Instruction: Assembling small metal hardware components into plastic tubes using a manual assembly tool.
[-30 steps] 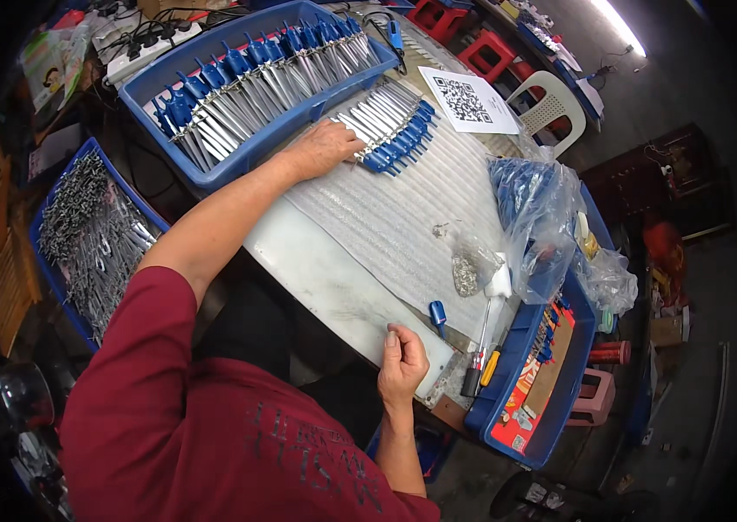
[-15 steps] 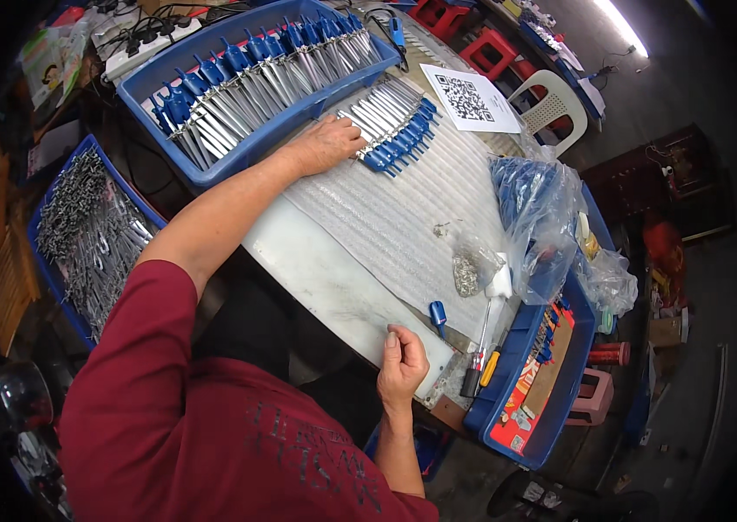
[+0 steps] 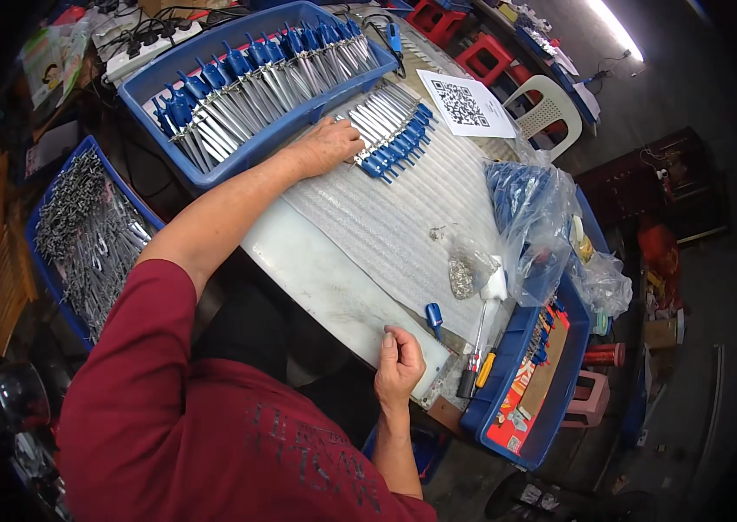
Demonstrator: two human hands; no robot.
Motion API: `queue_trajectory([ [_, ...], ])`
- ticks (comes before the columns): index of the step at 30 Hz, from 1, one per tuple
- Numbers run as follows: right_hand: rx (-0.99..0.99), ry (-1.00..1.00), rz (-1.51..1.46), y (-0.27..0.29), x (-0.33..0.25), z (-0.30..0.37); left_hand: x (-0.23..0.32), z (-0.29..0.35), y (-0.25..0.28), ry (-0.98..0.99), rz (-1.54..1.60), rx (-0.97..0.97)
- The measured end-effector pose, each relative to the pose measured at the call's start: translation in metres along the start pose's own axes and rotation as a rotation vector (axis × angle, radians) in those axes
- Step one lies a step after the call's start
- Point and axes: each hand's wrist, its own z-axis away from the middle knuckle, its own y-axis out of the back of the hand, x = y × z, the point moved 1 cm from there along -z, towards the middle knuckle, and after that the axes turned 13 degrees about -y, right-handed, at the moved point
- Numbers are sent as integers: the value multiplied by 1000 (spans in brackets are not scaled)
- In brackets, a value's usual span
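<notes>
On the foam sheet lies a slanting row of silver metal rods with blue plastic ends. My left hand rests at the near left end of this row, fingers curled down at the closest rod; its fingertips are partly hidden. My right hand is closed, thumb uppermost, above the table's near edge; whatever it may hold is hidden. Beyond it, a single blue plastic piece lies on the foam's edge.
A blue bin of blue-ended rods stands behind my left hand. Another bin holds loose metal parts at left. To the right are a screwdriver, a yellow-handled tool, a bag of small parts and a blue crate.
Hardly anything differs. The view has shifted slightly, and both hands keep their places and poses.
</notes>
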Motion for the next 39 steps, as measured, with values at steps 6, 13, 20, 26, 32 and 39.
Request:
queue_trajectory([
  [6, 3, 2, 4, 0, 1, -1, 8, -2, 8, 29, -20, 38],
  [13, 18, 26, -2, -1, 2, -3, 25, 11, 17, -49, -134, 255],
  [20, -49, -77, -48, 1, 20, 1, 85, 55, 60, -134, 54, 308],
  [26, -66, -80, -91, 2, 21, 3, 115, 127, 102, -75, 24, 385],
  [32, -54, -132, -87, 4, 11, 3, 96, 221, 140, 239, -50, 266],
  [39, -68, -73, -107, 4, 18, -1, 43, 348, 182, 872, -123, 174],
])
